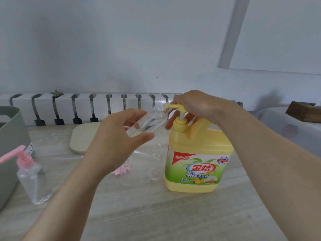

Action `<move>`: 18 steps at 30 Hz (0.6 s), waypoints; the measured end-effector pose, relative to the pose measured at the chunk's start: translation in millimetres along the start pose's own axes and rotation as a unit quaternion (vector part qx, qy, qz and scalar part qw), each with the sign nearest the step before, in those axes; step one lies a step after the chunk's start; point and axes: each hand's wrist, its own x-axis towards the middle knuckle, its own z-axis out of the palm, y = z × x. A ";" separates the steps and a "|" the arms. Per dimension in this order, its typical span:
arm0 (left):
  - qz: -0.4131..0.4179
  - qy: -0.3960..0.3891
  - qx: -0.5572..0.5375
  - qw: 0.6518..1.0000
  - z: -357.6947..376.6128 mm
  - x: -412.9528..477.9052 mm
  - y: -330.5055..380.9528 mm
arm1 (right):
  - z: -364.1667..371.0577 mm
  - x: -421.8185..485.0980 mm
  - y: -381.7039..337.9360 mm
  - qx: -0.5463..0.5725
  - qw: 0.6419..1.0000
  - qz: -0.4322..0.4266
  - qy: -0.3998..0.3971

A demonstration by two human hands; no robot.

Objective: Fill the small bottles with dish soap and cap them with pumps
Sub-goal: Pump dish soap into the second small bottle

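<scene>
Because the pump head on the yellow soap jug spouts toward the left, in the head view my left hand holds a clear small bottle tilted in the air, its mouth right at the nozzle tip. I judge that tilt is meant to let soap run down the inside wall. The fingers and thumb wrap the bottle's body firmly. My right hand drapes over the pump top with its fingers curled down around it, placed to press. I cannot tell how much soap is in the bottle. The jug stands upright on the table, right of centre. Just left of it wait open clear bottles and a loose pink pump, within reach for the next turns. On the near left stands a bottle capped with a pink pump, beside a grey bin.
</scene>
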 end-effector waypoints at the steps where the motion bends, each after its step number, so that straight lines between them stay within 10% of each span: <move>1: -0.001 -0.001 0.002 1.000 0.0 0.0 0.0 | 0.0 0.7 -0.3 0.005 1.000 0.007 0.004; 18: 0.001 -0.001 -0.004 1.000 0.2 0.1 -1.9 | -3.1 -2.3 7.9 0.109 0.991 0.004 -0.071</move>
